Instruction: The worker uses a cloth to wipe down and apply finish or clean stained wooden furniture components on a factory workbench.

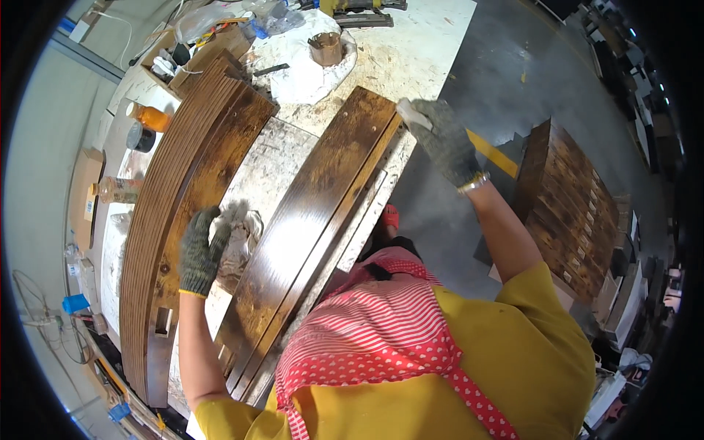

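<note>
My right hand (445, 143), in a dark grey-green knitted glove, is closed on a small whitish pad (414, 116). The pad meets the far right corner of a glossy, dark-stained wooden board (315, 198), which lies slantwise on the table. My left hand (199, 253), gloved alike, is over the inner side of a stack of curved brown wooden boards (165, 191), thumb and fingers apart. Beside its thumb lies a crumpled, stained cloth (242, 253); whether they touch is hard to tell.
A brown-stained cup (325, 50) stands on white cloth at the back, near a nail gun (363, 13). Bottles, one orange (149, 117), line the left side beyond the stack. Right of the table, more dark wooden boards (568, 213) are piled above the grey floor.
</note>
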{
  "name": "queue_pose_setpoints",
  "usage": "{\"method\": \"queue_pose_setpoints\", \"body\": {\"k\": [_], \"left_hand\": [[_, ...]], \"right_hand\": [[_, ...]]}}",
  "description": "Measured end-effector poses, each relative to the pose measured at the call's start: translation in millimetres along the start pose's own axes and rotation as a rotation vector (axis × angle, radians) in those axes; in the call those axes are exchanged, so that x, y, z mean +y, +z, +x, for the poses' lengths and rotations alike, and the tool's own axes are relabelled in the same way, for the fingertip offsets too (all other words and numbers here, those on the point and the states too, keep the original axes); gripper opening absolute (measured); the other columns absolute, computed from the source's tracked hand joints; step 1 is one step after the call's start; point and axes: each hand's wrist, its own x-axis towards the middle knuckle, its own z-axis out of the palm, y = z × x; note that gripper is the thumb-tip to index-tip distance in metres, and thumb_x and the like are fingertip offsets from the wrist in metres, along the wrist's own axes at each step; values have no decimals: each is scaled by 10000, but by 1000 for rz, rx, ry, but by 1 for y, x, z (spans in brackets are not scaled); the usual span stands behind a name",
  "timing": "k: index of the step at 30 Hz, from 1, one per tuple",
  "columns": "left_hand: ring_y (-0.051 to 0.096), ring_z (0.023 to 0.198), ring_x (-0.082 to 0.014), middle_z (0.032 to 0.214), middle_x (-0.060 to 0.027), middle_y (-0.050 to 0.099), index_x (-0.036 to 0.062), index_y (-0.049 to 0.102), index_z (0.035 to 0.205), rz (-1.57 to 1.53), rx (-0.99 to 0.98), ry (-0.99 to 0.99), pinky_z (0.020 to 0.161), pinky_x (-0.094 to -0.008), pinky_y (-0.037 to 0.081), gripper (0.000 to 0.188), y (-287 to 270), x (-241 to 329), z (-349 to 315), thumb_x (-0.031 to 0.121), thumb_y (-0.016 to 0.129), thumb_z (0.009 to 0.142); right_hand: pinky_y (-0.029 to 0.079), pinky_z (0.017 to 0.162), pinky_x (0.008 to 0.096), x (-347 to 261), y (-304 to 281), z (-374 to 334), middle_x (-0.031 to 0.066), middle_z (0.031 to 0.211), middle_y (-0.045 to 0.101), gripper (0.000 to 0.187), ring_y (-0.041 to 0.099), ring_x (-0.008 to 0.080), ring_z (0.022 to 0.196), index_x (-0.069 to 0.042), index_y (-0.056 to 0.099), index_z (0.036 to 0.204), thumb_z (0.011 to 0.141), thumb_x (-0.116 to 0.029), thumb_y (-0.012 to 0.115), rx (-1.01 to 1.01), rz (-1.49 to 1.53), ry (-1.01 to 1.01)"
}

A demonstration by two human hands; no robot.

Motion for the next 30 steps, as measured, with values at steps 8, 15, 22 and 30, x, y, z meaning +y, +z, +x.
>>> {"method": "queue_pose_setpoints", "body": {"k": [8, 15, 22, 30], "left_hand": [[518, 1223, -366, 1307, -206, 547, 38, 561, 1278, 31, -9, -26, 1045, -423, 411, 462, -1, -36, -93, 224, 699, 879], [581, 1129, -348, 1211, -192, 608, 9, 578, 1224, -61, 125, -315, 979, -407, 452, 345, -1, -47, -191, 188, 631, 934], [611, 883, -348, 962, -194, 641, -10, 636, 1108, -102, 204, -641, 810, -422, 489, 329, 5, 6, -238, 268, 521, 975], [612, 867, -373, 949, -194, 646, 3, 637, 1072, -5, 212, -651, 800, -448, 479, 319, 9, -9, -254, 284, 522, 974]], "right_hand": [[532, 751, 371, -53, 44, -45, 115, 972, 626, 314, 636, 243, 865, -69, 595, 1131, 896, -272, 645, 69, -326, -244], [514, 876, 385, -110, 119, -147, 107, 1159, 621, 386, 571, 175, 1118, -64, 551, 1270, 1004, -332, 471, -290, 347, -147], [553, 685, 348, -48, 65, -52, 98, 973, 659, 317, 651, 197, 778, -42, 611, 1088, 874, -265, 680, 130, -93, -405], [506, 841, 429, -184, 102, -141, 99, 1020, 588, 373, 585, 256, 951, -96, 552, 1210, 857, -200, 615, -416, 110, -572]]}}
